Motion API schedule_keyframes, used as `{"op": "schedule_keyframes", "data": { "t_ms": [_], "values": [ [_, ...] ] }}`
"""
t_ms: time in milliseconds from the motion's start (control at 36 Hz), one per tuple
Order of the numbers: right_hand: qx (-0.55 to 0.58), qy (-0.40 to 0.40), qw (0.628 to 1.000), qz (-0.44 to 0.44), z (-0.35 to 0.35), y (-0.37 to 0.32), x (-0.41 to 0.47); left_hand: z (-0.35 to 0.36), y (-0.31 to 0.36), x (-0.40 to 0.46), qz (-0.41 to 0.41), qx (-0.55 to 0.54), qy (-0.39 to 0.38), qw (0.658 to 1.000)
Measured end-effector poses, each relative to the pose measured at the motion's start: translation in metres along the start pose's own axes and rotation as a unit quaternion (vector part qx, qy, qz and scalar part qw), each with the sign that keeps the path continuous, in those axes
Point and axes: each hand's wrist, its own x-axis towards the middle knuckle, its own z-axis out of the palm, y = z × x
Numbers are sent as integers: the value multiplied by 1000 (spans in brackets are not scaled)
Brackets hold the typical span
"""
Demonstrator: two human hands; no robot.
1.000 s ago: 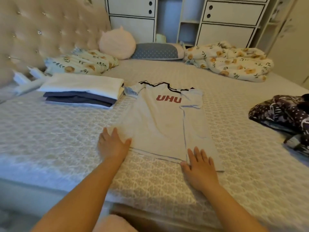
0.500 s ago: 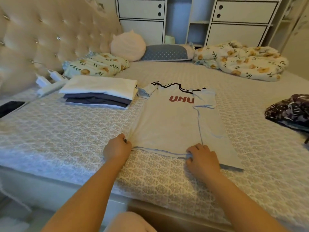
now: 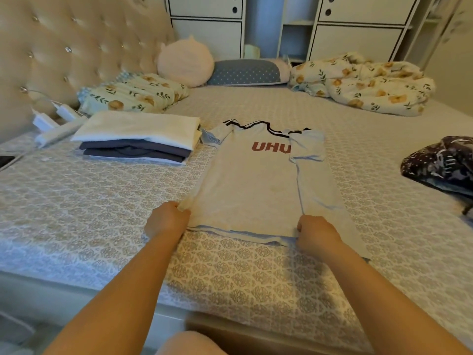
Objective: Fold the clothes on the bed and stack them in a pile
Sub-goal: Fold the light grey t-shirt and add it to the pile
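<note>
The bed [image 3: 76, 201], spread with a patterned grey-and-white cover, fills most of the view, with a tufted beige headboard [image 3: 76, 47] along its left side and white cabinets [image 3: 358, 21] beyond its far edge. A crumpled floral blanket [image 3: 366, 83] lies at the far right, and a floral pillow [image 3: 133, 94] at the far left beside a round pink cushion [image 3: 185, 62] and a grey dotted pillow [image 3: 245, 72]. In the middle of the bed a pale T-shirt [image 3: 250, 185] with red letters lies flat, collar far, hem near, its right side already folded inward over the front. Left of it, close to its sleeve, sits a pile of folded clothes [image 3: 138, 137]: white on top, dark pieces under it. A dark patterned garment [image 3: 440, 162] lies bunched at the right edge. The left hand [image 3: 166, 220] pinches the shirt's near left hem corner in a closed grip; the right hand [image 3: 316, 233] has its fingers curled on the hem at the folded edge.
</note>
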Motion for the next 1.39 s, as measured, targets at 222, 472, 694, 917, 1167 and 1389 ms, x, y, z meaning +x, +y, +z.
{"op": "schedule_keyframes", "data": {
  "t_ms": [222, 472, 694, 917, 1167, 1389],
  "values": [
    [180, -35, 976, -115, -8, -20, 15, 3, 35, -10, -23, -184, 1, 983],
    [265, 139, 954, -22, -37, -13, 57, 16, 114, -46, 318, 108, -197, 921],
    [142, 64, 985, -75, -28, -26, 123, 36, 132, 23, 211, -35, -85, 973],
    [57, 124, 976, -172, -1, -78, 225, 99, 130, 147, 105, -5, 32, 994],
    [134, 203, 948, -205, -10, -97, 361, 128, 174, 273, 52, -31, 25, 998],
    [177, 241, 938, -176, -20, -97, 408, 122, 179, 304, 75, -177, 84, 978]
  ]
}}
